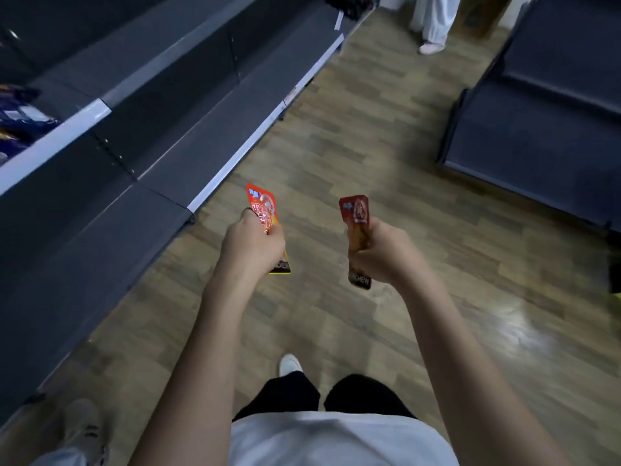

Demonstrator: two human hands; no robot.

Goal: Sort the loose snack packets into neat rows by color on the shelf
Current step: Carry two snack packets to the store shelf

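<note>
The person stands in an aisle over a wood-pattern floor [369,156], both bare arms stretched forward. The left hand [253,245] has its fingers curled round the middle of a bright red-orange snack packet [263,208]; the packet's upper half sticks up above the knuckles and its dark lower end with a yellow edge pokes out beneath the hand. The right hand [381,252] grips a darker red snack packet [354,213] the same way, its top rising above the fist and a dark bottom strip with pale lettering hanging below. The two packets are held apart, side by side, in the air above the floor and just to the right of the dark grey shelf [174,153], touching no shelf board. The shelf runs along the left in tiers with pale front strips. On its upper tier at the far left lies a heap of blue and purple packets [20,116], blurred. Another dark shelf unit [544,109] stands at the right. At the top, pale trouser legs and a shoe of another person [433,25] are visible
</note>
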